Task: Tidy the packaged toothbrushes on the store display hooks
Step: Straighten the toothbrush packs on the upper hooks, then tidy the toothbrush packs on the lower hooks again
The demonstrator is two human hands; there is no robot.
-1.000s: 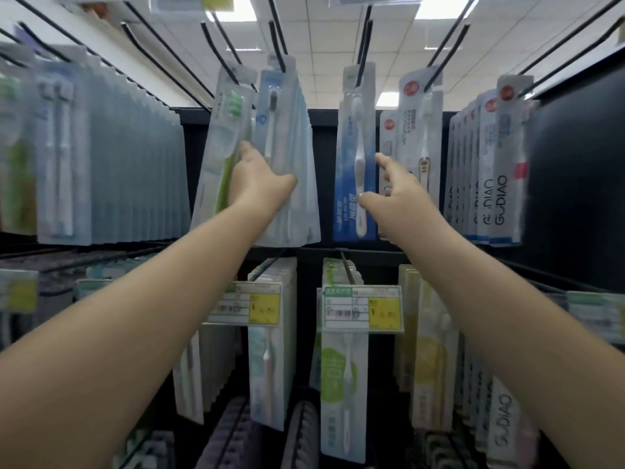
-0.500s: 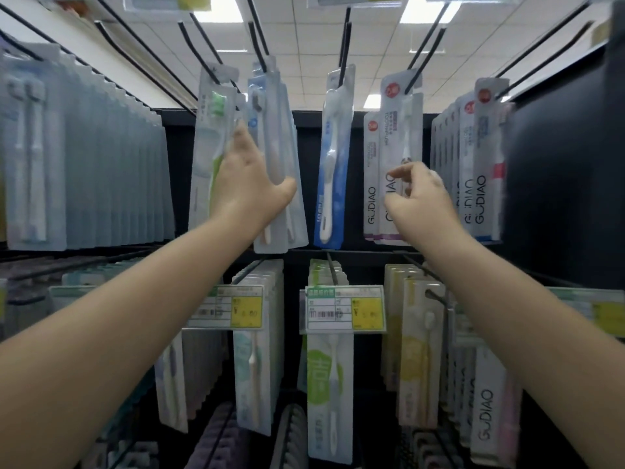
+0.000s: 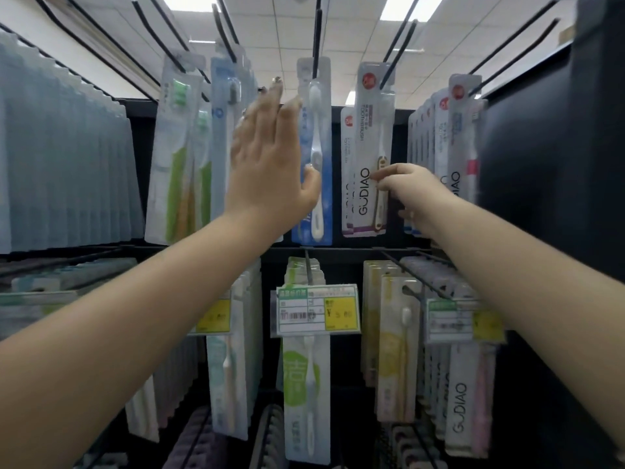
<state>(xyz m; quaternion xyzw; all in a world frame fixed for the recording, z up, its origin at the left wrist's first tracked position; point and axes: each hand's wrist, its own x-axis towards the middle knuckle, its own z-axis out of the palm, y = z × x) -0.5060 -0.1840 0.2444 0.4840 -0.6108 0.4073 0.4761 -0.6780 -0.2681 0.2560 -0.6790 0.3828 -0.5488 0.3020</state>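
Observation:
Packaged toothbrushes hang in rows from black display hooks. My left hand (image 3: pixel 267 164) is raised flat with straight fingers between the stack of light blue packs (image 3: pixel 223 106) and the single blue pack with a white brush (image 3: pixel 314 184); its thumb touches that blue pack. My right hand (image 3: pixel 411 194) pinches the front white GUDIAO pack (image 3: pixel 368 137) at about mid-height, thumb and forefinger on its right edge. A second GUDIAO pack hangs just behind it. Green-brush packs (image 3: pixel 176 157) hang to the left of my left hand.
A dense row of grey-blue packs (image 3: pixel 67 164) fills the far left, and more GUDIAO packs (image 3: pixel 449 140) hang at the right beside a black end panel (image 3: pixel 558 198). Below, further hooks carry packs and yellow price tags (image 3: pixel 318 309).
My left hand has let go of the light blue packs, opened flat and moved right toward the single blue pack. My right hand has closed its pinch on the front GUDIAO pack.

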